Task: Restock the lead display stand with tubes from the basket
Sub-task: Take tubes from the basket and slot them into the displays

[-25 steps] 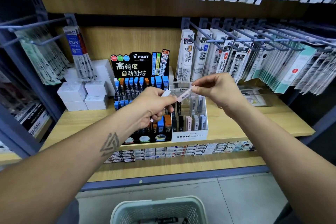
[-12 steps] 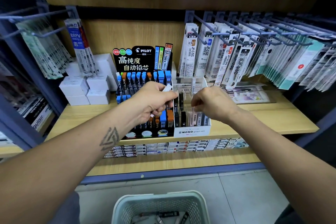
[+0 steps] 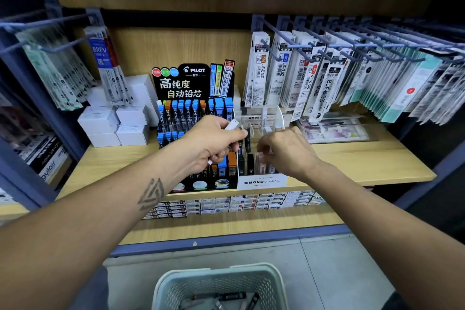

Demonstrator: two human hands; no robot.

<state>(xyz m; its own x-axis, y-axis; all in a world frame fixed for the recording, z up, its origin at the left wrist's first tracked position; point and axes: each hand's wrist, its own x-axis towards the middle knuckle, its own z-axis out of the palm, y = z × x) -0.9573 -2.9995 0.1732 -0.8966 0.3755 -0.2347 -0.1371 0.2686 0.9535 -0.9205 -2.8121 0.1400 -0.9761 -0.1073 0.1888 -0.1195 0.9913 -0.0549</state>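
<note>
Basket (image 3: 221, 282) of pale green perforated plastic sits on the floor at six o'clock, a few dark lead tubes left in its bottom. Above it the left hand (image 3: 214, 143) grips a small bundle of white tubes (image 3: 231, 124), one end poking up toward twelve. The right hand (image 3: 284, 151), which a second ago held a pale pink tube up at chest height, has dropped into the white MONO display stand (image 3: 261, 181); its fingertips pinch something there, probably that tube being seated. Several remain to place.
</note>
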